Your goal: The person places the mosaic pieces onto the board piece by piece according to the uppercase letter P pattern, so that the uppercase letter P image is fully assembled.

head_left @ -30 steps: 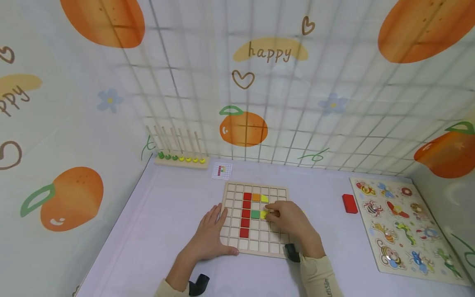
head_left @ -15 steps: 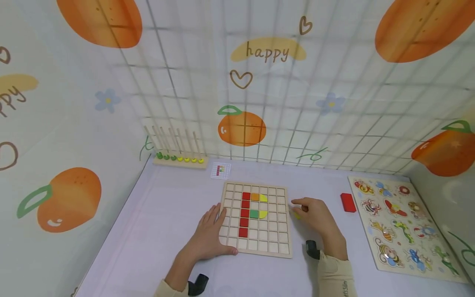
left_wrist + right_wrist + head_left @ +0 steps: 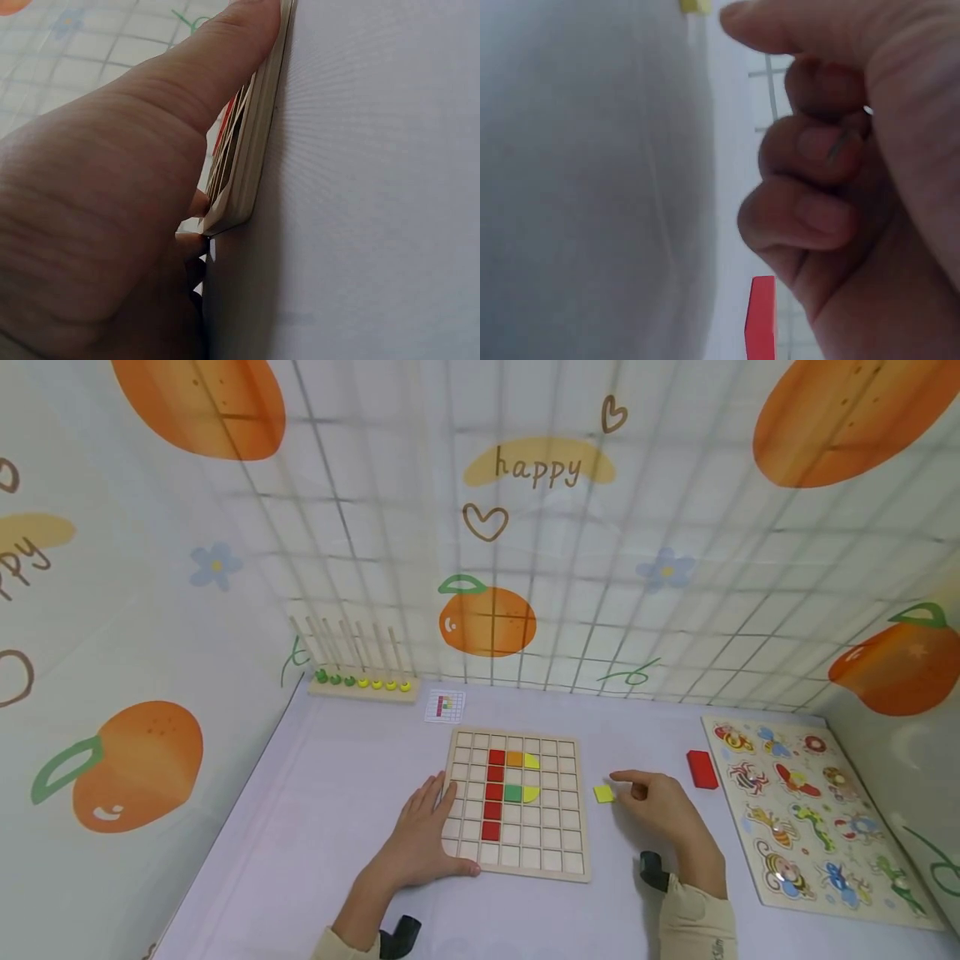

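Observation:
A wooden grid board (image 3: 551, 858) lies in the middle of the table. It holds a column of red squares (image 3: 492, 792), an orange square (image 3: 514, 759), a green square (image 3: 513, 793) and two yellow rounded tiles (image 3: 531, 794). My left hand (image 3: 422, 839) rests spread at the board's left side, its thumb along the front edge; the left wrist view shows that thumb close on the rim. Right of the board, a yellow square tile (image 3: 603, 793) lies on the table. Beside it is my right hand (image 3: 663, 810), index finger and thumb apart, other fingers curled, holding nothing.
A small pattern card (image 3: 445, 706) lies behind the board. At the back left stands a peg rack (image 3: 363, 691) with green and yellow beads. On the right are a red block (image 3: 702, 769) and an insect puzzle board (image 3: 813, 827).
My right hand has left the board and moved right, past the yellow square tile, which now shows fully. The lower yellow rounded tile is uncovered. My left hand has stayed put.

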Motion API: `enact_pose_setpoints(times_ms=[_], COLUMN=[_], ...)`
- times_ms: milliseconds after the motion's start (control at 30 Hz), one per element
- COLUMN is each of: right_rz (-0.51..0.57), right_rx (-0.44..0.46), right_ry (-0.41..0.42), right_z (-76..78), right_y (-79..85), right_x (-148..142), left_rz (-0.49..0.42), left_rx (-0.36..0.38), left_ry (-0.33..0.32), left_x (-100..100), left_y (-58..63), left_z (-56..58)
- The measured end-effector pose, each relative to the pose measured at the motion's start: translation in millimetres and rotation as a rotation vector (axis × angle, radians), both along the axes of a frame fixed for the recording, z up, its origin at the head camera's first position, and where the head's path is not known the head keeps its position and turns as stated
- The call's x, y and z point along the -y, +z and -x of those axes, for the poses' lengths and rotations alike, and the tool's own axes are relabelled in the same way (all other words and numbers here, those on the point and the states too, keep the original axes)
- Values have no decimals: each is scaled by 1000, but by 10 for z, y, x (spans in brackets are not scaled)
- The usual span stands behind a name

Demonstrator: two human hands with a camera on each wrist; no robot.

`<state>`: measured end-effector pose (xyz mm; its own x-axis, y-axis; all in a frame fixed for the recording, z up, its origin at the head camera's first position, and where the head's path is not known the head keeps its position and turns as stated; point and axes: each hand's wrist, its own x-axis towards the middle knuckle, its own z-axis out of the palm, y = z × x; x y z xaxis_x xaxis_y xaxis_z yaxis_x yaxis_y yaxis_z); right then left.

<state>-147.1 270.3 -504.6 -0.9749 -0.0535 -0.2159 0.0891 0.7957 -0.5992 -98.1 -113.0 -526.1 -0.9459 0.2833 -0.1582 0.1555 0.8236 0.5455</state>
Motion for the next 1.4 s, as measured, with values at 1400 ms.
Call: enact_pose_setpoints(times_ms=[1400], right_rz=[-2], right_rx=[0], right_ry=[-6], right_z=[54], right_y=[-80], right_x=[170], left_rz=[-23], left_rx=[3], left_ry=[-8], left_x=[24], left_y=[-29], left_z=[7])
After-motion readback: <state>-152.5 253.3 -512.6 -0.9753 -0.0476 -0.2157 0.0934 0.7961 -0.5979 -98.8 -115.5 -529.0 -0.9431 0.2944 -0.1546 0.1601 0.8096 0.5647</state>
